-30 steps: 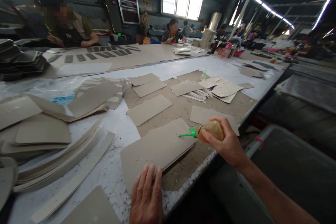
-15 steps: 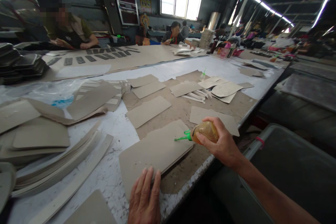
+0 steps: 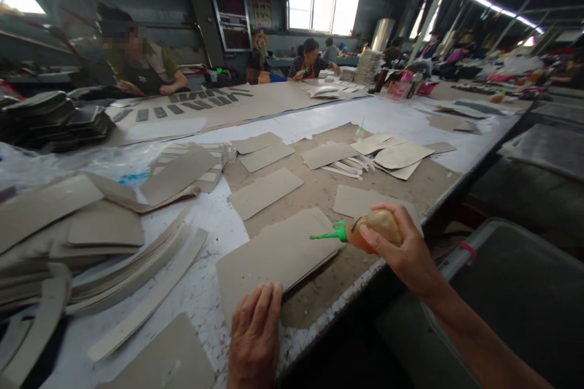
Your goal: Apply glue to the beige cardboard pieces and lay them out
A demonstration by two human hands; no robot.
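Note:
My right hand (image 3: 404,249) is wrapped round a squeeze bottle (image 3: 376,230) of amber liquid, probably glue. Its green nozzle (image 3: 326,234) points left, over the far right part of a stack of grey-beige cardboard sheets (image 3: 278,249); whether the tip touches the top sheet I cannot tell. My left hand (image 3: 255,328) rests with its fingers laid on the near edge of that stack, holding nothing visible; its thumb is hidden. Behind the stack lie a single cardboard piece (image 3: 267,193) and another sheet (image 3: 360,202), partly covered by the bottle and hand.
Curved cardboard strips (image 3: 155,292) and a pile of panels (image 3: 104,234) cover the left side. Farther back are loose pieces (image 3: 401,155) and a second green-tipped bottle (image 3: 360,131). A grey bin (image 3: 511,279) stands right of the table edge. Co-workers (image 3: 146,67) sit across the table.
The view has shifted, so most things appear further right. The bottle's nozzle sits slightly farther from the stack's middle. My left fingers are closer together and a little more bent.

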